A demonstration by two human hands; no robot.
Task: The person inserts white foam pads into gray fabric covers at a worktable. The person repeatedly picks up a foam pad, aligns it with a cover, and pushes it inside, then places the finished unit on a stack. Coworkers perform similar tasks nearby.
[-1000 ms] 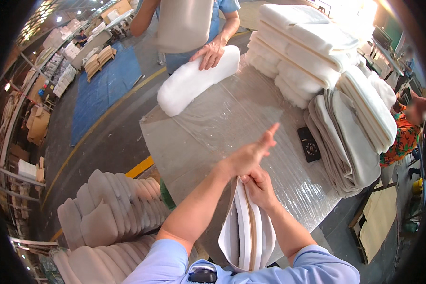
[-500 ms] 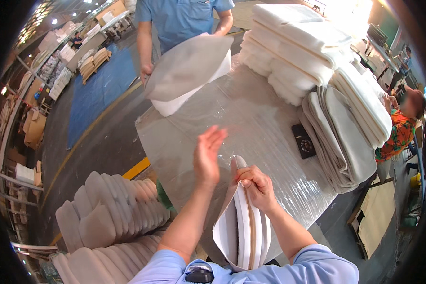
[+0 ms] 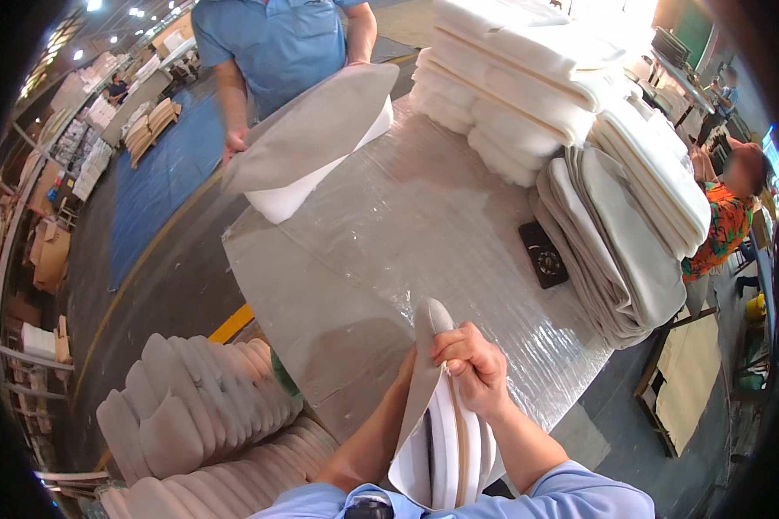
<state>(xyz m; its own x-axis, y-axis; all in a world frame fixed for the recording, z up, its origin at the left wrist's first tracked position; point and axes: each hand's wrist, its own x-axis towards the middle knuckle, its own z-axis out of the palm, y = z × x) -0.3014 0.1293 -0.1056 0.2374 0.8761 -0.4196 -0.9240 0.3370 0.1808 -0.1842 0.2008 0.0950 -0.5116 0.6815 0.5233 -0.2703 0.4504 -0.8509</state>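
Observation:
A grey fabric cushion cover (image 3: 419, 389) stands on edge in front of me, its opening toward me. White padding (image 3: 441, 441) and a brown strip like a zipper tape (image 3: 461, 432) show along that opening. My right hand (image 3: 473, 368) is closed, thumb and fingers pinching the cover's edge near its far end. My left hand (image 3: 405, 372) lies against the cover's left outer side; its fingers are hidden behind the fabric. Across the table a co-worker in a blue shirt (image 3: 281, 52) holds another grey cover (image 3: 320, 121) with white padding (image 3: 290, 199) sticking out below.
The table (image 3: 363, 277) is wrapped in shiny plastic. White padding (image 3: 511, 86) is stacked at its far right, beside folded grey covers (image 3: 636, 242) and a black flat object (image 3: 543, 255). Piled grey cushions (image 3: 190, 406) stand at lower left. Another person (image 3: 727, 221) is at far right.
My left hand has come down from the air over the table to the cover's left side. My right hand keeps its pinch. The co-worker's cover has shifted left in view.

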